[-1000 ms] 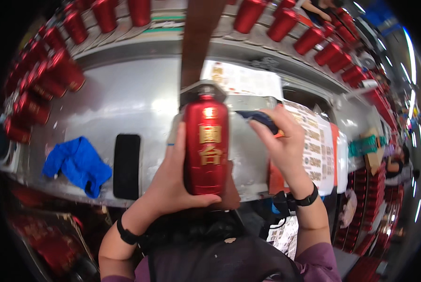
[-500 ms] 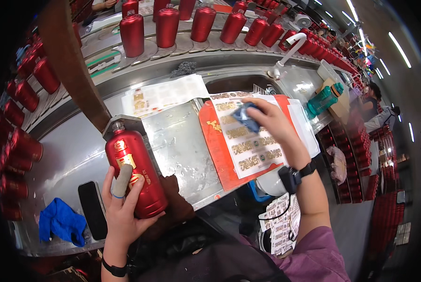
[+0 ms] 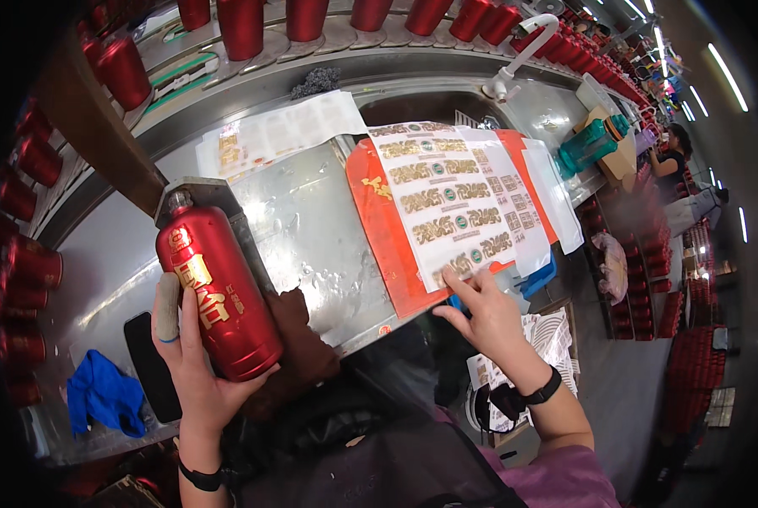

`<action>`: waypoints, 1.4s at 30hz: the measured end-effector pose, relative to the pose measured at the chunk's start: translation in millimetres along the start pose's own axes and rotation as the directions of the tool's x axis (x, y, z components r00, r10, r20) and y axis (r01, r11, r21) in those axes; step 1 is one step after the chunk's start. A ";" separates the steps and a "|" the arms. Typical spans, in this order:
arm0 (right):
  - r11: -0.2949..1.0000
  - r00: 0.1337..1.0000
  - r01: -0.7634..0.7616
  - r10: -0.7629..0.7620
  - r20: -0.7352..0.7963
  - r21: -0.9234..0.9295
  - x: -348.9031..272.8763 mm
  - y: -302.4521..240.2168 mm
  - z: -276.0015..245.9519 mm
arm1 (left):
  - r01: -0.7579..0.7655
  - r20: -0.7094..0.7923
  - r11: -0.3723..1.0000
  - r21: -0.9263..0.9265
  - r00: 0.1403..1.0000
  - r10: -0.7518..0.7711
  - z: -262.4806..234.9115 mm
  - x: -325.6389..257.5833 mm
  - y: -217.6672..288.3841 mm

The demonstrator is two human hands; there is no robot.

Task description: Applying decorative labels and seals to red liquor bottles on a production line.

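My left hand (image 3: 203,381) is closed around the lower part of a red bottle (image 3: 242,317) with gold lettering and a bare neck. A greyish cover wraps one of its fingers. The bottle lies tilted back, its neck end at a dark angled metal rest (image 3: 242,216). My right hand (image 3: 496,322) is at the lower edge of a sheet of gold-and-green decals (image 3: 447,196), fingers apart, fingertips touching the sheet's corner. The sheet lies on a red board (image 3: 377,229), overlapping another decal sheet (image 3: 527,241).
A black phone (image 3: 152,372) and a blue cloth (image 3: 104,394) lie at the left. More pale sheets (image 3: 286,131) lie beyond, near a sink (image 3: 421,106) with a white tap (image 3: 523,55). Red bottles (image 3: 307,19) line a conveyor. A teal drink bottle (image 3: 589,146) stands right.
My right hand has come down from the middle of the decal sheet to its near edge. The dark blue cloth it held is out of it. My left hand still holds the bottle.
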State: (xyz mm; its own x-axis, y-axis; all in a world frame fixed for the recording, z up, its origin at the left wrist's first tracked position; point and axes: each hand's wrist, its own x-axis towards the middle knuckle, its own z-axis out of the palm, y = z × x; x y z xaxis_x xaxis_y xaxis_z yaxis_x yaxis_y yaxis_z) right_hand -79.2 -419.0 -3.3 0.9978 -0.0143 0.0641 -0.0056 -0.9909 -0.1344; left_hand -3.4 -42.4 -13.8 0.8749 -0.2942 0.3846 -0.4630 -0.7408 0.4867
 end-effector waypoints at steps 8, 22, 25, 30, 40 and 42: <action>0.923 0.933 0.301 -0.337 -0.127 -0.238 -12.0 29.7 2.2 | 0.026 -0.055 0.999 -0.030 0.998 -0.027 4.1 -9.8 1.7; 0.626 0.621 0.769 -0.685 -0.381 0.129 39.4 -119.2 -69.8 | 0.387 0.482 0.400 -0.831 0.859 0.172 -41.8 9.4 32.6; 0.450 0.383 0.892 -0.799 -0.464 -0.038 39.6 -152.7 -55.7 | 0.418 0.456 0.245 -0.875 0.881 0.127 -32.7 0.2 38.7; 0.386 0.322 0.921 -0.831 -0.453 -0.054 40.6 -180.0 -41.0 | 0.542 0.541 0.136 -0.829 0.840 -0.046 -48.0 -10.4 39.4; 0.493 0.691 0.587 -0.719 -0.079 0.643 81.4 -179.7 -81.1 | 0.545 0.549 0.357 -0.759 0.830 -0.100 -69.5 -16.8 31.9; 0.490 0.694 0.488 -0.720 0.019 0.722 91.6 -171.8 -68.4 | 0.403 0.549 0.622 -0.672 0.834 0.053 -78.5 -6.1 33.0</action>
State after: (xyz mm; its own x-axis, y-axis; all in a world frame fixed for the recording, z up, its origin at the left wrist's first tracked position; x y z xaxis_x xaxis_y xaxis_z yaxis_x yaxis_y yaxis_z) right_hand 8.7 -259.2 93.4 0.6979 0.7057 0.1222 0.5315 -0.3960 -0.7487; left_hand -35.2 -17.6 61.5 0.7832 -0.6160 -0.0841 -0.0307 -0.1734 0.9844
